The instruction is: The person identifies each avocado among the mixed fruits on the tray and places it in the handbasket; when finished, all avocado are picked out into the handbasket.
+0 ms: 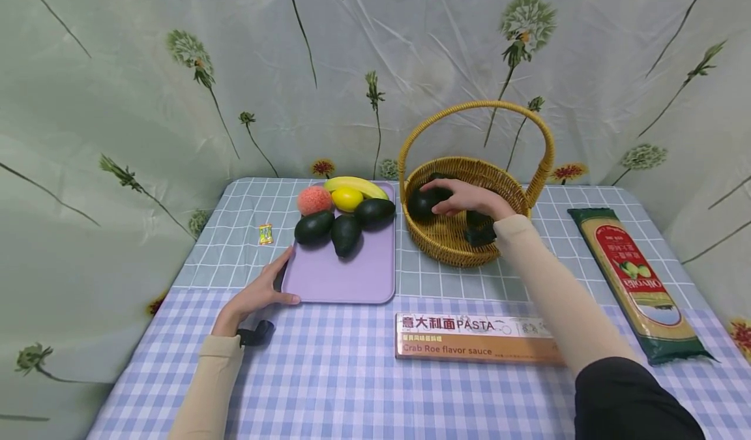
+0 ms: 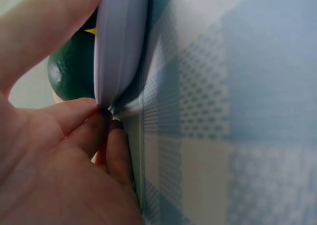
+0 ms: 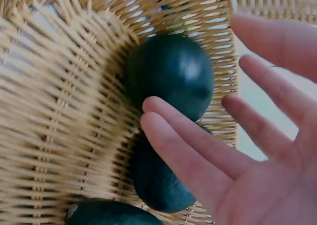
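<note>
A round-rimmed wicker basket [image 1: 437, 249] with a tall wrapped handle [image 1: 469, 105] holds three smooth, dark green avocados: a round one [image 3: 173, 76] against the wall, a second [image 3: 163, 180] beside it, and a third [image 3: 109, 212] only partly in view. The right hand [image 1: 463, 197] reaches over the rim, fingers extended and spread, two fingertips overlapping the round avocado in the right wrist view; it has not closed around it, and whether they touch I cannot tell.

The lilac tray [image 1: 346, 283] is shallow, with rounded corners. Across its back half sit a coral-pink, rough-skinned round fruit [image 1: 314, 200], a yellow lemon [image 1: 347, 199], a curved banana [image 1: 358, 184] and three more avocados [image 1: 345, 235]; its front half shows flat surface. The left hand [image 1: 264, 291] grips the front-left corner, thumb at the front edge and fingers along the left side.

A narrow strip of gridded cloth separates tray and basket. In front of the basket, a long pasta box [image 1: 475, 339] lies flat on the worktop [image 1: 328, 375]; a glossy pasta packet [image 1: 636, 277] slants near the right edge. A small yellow sachet [image 1: 266, 234] lies left of the tray.
</note>
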{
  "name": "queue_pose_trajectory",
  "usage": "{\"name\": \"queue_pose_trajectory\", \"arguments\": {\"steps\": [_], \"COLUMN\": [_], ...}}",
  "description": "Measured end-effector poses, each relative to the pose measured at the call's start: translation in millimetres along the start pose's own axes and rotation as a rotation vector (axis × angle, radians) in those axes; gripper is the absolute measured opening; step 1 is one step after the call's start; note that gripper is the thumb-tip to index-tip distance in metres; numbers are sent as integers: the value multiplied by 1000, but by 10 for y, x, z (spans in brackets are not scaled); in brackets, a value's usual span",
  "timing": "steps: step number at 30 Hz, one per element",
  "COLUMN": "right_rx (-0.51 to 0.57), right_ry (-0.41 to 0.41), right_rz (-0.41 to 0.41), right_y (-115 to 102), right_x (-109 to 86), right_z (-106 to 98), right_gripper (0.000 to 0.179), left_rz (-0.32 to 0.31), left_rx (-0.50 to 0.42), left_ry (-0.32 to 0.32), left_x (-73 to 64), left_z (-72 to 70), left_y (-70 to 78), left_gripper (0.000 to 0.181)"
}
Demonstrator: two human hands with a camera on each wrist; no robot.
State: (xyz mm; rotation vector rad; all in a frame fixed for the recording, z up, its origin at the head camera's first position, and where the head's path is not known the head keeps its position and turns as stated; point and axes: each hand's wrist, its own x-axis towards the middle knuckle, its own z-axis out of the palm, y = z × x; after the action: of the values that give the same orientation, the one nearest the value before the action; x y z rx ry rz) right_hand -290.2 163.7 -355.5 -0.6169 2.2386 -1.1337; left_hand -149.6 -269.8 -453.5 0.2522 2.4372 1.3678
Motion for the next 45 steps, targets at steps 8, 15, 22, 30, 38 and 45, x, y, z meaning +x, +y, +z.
{"name": "queue_pose_trajectory", "arguments": {"steps": [8,15,22,30,38,45], "right_rx": [96,142,169,93,-4,-54], "right_ry": [98,167,109,28,49,76], "right_rz": [-89,-175,-258,-332,-378,-342], "right_y": [-19,-61,-217,-403,-414,-419], "right_x": [-183,-332,-310,-54,263,433], "right_z": [-7,169,493,901,1121,1198], "right_gripper": [46,37,39,38,47,59], "left_rz": [-6,-3,-4,8,48,19], "left_rx": [-5,-6,6,5,3,27], "left_ry": [-2,-2,-2,-4,1,-4], "left_x": [11,2,14,16,7,17], "left_z": [7,5,-11,-6,12,-1], "left_y": [0,4,4,-52,-70,-71], "left_gripper": [111,111,110,111,114,112]}}
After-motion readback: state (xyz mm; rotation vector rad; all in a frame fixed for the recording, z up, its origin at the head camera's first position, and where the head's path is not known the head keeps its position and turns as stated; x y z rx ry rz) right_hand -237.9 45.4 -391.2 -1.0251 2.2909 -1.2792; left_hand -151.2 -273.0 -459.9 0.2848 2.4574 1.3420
